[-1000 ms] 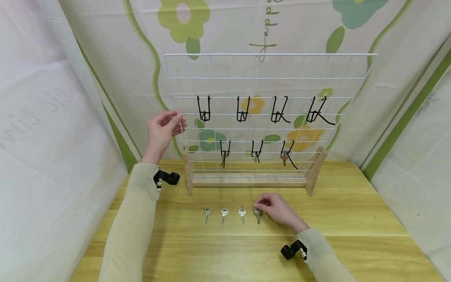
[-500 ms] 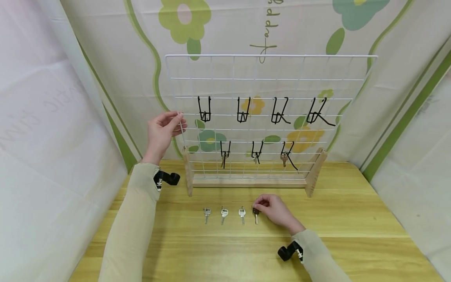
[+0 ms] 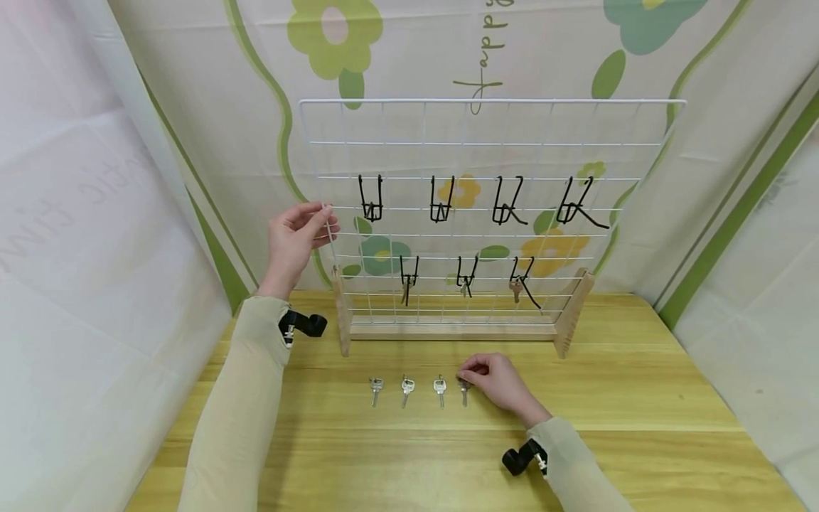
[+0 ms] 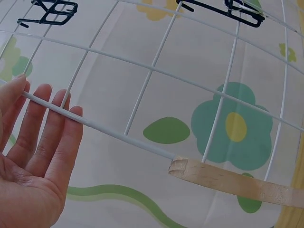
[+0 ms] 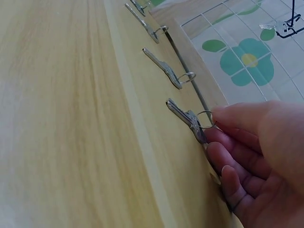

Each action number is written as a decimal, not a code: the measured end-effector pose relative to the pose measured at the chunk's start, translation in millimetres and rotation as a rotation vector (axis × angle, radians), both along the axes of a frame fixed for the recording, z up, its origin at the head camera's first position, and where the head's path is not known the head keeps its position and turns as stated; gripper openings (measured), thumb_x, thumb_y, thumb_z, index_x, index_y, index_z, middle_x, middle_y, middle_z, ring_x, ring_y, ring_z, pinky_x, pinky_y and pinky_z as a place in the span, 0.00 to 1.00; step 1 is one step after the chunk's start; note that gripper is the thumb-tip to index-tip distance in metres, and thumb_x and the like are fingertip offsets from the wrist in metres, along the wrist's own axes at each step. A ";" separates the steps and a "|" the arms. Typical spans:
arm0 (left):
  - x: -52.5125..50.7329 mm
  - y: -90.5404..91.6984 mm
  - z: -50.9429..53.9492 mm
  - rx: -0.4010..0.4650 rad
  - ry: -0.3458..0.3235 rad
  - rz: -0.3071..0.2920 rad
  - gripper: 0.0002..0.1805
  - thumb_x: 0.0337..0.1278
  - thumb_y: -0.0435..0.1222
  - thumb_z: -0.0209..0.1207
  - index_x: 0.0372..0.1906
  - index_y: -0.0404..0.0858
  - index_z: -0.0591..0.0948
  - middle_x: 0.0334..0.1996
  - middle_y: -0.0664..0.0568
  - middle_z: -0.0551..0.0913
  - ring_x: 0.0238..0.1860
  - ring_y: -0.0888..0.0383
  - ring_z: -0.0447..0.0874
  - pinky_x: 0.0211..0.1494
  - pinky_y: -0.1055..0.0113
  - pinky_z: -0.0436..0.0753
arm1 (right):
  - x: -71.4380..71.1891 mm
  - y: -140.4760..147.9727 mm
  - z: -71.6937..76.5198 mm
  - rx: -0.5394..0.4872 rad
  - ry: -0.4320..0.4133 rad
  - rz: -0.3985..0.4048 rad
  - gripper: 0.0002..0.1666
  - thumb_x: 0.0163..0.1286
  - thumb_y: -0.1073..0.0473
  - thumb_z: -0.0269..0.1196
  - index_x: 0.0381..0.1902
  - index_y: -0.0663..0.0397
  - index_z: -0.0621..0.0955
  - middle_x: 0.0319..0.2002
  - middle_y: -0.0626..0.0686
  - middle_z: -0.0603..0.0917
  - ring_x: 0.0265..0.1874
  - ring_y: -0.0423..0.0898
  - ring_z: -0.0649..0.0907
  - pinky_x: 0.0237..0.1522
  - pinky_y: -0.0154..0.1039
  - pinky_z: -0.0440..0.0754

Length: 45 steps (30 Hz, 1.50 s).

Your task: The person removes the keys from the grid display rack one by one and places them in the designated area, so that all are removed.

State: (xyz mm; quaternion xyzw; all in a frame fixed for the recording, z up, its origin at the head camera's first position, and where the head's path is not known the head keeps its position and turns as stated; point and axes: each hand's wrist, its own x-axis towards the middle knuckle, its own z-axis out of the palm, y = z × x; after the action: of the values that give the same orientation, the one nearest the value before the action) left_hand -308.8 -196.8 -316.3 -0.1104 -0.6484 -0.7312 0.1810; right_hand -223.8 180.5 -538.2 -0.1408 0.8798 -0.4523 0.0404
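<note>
Right grip (image 3: pixel 501 382) together on key (image 5: pixel 190 121), left grip (image 3: pixel 297 238) round grid edge (image 4: pixel 126 137), sideways "app" (image 3: pixel 491 60) on backdrop (image 3: pixel 550 43)

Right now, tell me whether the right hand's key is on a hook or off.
Off: the right hand pinches the key by its ring near the table, in front of the rack and its hooks.

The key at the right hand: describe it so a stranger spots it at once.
In the head view, find the white wire rack on the wooden tabletop. In front of it runs a row of four keys. Take the rightmost key: unlike the other three, it is pinched by the right hand.
</note>
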 end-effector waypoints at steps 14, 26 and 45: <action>-0.6 -0.3 -1.1 0.023 0.010 -0.014 0.13 0.62 0.39 0.71 0.47 0.35 0.87 0.37 0.44 0.89 0.36 0.52 0.90 0.43 0.62 0.89 | 1.4 9.9 17.3 -0.097 -0.038 -0.110 0.11 0.72 0.55 0.69 0.48 0.54 0.88 0.41 0.47 0.88 0.39 0.45 0.85 0.40 0.36 0.85; -2.4 -1.4 -2.1 0.027 0.023 -0.023 0.18 0.62 0.38 0.70 0.51 0.29 0.85 0.38 0.44 0.89 0.36 0.51 0.90 0.43 0.61 0.89 | 9.6 8.5 74.5 -0.326 0.026 -0.178 0.20 0.70 0.49 0.70 0.52 0.57 0.86 0.50 0.54 0.87 0.46 0.47 0.86 0.48 0.33 0.85; 0.0 -2.1 0.2 0.040 0.028 -0.036 0.15 0.63 0.36 0.69 0.51 0.32 0.86 0.40 0.43 0.89 0.37 0.50 0.91 0.43 0.61 0.89 | 3.3 -35.8 99.3 -0.441 0.039 -0.099 0.20 0.66 0.49 0.74 0.50 0.55 0.87 0.48 0.52 0.88 0.47 0.52 0.86 0.49 0.38 0.86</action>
State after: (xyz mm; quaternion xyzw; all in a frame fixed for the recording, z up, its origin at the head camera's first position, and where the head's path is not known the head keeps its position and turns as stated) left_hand -308.8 -198.9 -316.2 -0.1287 -0.6290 -0.7454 0.1793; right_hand -220.4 144.8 -438.8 -0.1116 0.7662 -0.6321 -0.0308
